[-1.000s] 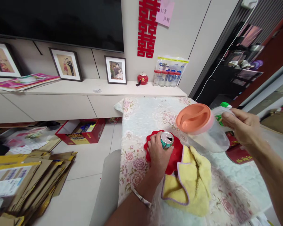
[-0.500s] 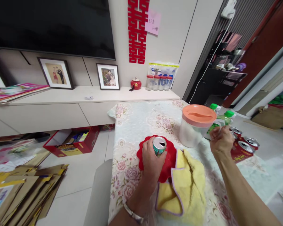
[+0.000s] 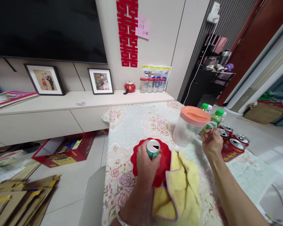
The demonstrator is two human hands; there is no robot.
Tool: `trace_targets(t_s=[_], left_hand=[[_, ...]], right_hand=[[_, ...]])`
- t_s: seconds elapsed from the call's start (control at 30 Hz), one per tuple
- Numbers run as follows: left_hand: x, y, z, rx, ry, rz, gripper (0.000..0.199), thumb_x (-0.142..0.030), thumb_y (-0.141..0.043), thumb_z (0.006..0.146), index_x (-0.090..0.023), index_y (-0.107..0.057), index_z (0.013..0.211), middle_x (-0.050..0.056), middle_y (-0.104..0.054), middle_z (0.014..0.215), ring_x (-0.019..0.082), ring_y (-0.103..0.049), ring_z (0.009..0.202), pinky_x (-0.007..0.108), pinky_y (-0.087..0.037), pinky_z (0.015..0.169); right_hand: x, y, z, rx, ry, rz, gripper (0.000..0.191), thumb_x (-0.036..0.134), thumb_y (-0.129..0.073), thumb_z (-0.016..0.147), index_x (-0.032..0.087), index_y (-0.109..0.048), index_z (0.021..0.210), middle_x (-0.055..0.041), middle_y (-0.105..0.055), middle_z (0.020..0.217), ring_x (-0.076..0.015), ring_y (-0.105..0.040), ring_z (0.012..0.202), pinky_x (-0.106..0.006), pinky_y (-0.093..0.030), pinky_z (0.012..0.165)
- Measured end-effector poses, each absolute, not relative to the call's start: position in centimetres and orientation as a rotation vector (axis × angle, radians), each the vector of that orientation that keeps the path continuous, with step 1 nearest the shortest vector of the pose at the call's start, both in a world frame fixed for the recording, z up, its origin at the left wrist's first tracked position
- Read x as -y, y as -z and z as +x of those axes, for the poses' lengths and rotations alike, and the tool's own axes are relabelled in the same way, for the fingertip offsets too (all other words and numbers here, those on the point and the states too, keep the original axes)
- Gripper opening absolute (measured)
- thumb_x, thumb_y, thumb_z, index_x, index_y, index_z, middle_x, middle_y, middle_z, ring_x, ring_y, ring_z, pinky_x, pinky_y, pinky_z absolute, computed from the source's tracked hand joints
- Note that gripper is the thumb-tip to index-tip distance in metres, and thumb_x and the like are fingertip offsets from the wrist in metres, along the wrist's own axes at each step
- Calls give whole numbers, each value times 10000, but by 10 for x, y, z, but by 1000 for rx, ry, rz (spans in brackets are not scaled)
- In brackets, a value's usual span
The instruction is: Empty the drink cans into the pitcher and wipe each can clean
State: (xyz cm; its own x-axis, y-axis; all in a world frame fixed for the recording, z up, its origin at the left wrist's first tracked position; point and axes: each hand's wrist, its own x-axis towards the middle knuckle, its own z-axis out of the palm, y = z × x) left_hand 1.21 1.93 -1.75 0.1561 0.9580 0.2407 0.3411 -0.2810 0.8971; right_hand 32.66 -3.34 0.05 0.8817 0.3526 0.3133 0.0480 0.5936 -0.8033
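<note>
My left hand (image 3: 146, 164) is wrapped round an opened green drink can (image 3: 153, 149), which stands upright over a red scalloped tray (image 3: 163, 160). At the right, my right hand (image 3: 213, 141) has its fingers closed on the handle of a translucent plastic pitcher (image 3: 185, 133) with an orange lid (image 3: 195, 115). The pitcher leans a little in view; whether its base touches the table I cannot tell. A crumpled yellow cloth (image 3: 186, 191) with a purple edge lies between my forearms, against the tray.
Behind my right hand stand several opened red cans (image 3: 234, 150) and green-capped bottles (image 3: 217, 117). A flowered tablecloth (image 3: 132, 122) covers the table. Beyond it, a white cabinet (image 3: 73, 103) carries photo frames and red-lidded jars (image 3: 149, 85). Flattened cardboard (image 3: 21, 197) lies on the floor at left.
The view has turned slightly, so most things sit further left. My right hand has closed on the pitcher's handle, and the pitcher looks more tilted. My left hand keeps the can.
</note>
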Motion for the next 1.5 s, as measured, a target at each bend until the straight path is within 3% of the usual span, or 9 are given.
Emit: trace_targets(t_s=[0.63, 0.9, 1.17, 1.23, 1.33, 1.43, 1.5], left_hand=[[-22, 21, 12, -1225, -1079, 1765, 620, -225, -773, 781, -233, -574, 1367, 122, -675, 1331, 355, -637, 1279, 546, -520, 1101], [-17, 19, 17, -1269, -1142, 1749, 652, -151, -790, 748, -228, -582, 1361, 114, -698, 1307, 346, -652, 1277, 528, -527, 1097], [-17, 19, 17, -1274, -1145, 1733, 662, -148, -791, 740, -264, -585, 1359, 96, -697, 1312, 334, -654, 1277, 511, -529, 1093], [-17, 18, 17, -1267, -1146, 1727, 661, -144, -791, 739, -259, -583, 1357, 99, -695, 1310, 337, -652, 1275, 513, -527, 1092], [-17, 17, 17, -1252, -1155, 1719, 649, -141, -792, 740, -249, -584, 1346, 104, -689, 1310, 338, -643, 1273, 519, -515, 1105], [-17, 13, 17, -1231, -1173, 1713, 609, -137, -792, 741, -254, -597, 1306, 96, -682, 1322, 322, -639, 1279, 503, -505, 1125], [-17, 10, 16, -1224, -1159, 1702, 605, -133, -800, 735, -250, -597, 1293, 94, -689, 1320, 315, -646, 1276, 487, -507, 1126]], right_hand=[[-60, -5, 261, 657, -439, -942, 384, 469, -674, 1039, 169, -664, 1279, -76, -699, 1205, -184, -702, 990, -380, -629, 849], [-71, 1, 246, 686, -478, -1034, 408, 480, -669, 1040, 175, -655, 1312, -87, -691, 1257, -203, -701, 1044, -410, -626, 893], [-50, -10, 245, 790, -485, -1315, 435, 567, -629, 1042, 161, -693, 1184, -66, -723, 1108, -179, -705, 944, -376, -612, 835], [-32, -18, 246, 826, -456, -1429, 521, 666, -670, 963, 173, -731, 1122, -80, -749, 1070, -219, -714, 968, -390, -599, 823], [10, -30, 238, 888, -360, -1611, 619, 710, -846, 711, 223, -782, 1086, -105, -778, 1110, -310, -712, 1041, -465, -579, 879], [67, -27, 218, 1003, -317, -1748, 619, 673, -871, 675, 274, -808, 1144, -118, -763, 1251, -380, -687, 1150, -595, -520, 1036], [103, -14, 201, 1195, -225, -1866, 675, 679, -819, 742, 310, -765, 1304, -124, -710, 1403, -424, -617, 1328, -647, -467, 1131]])
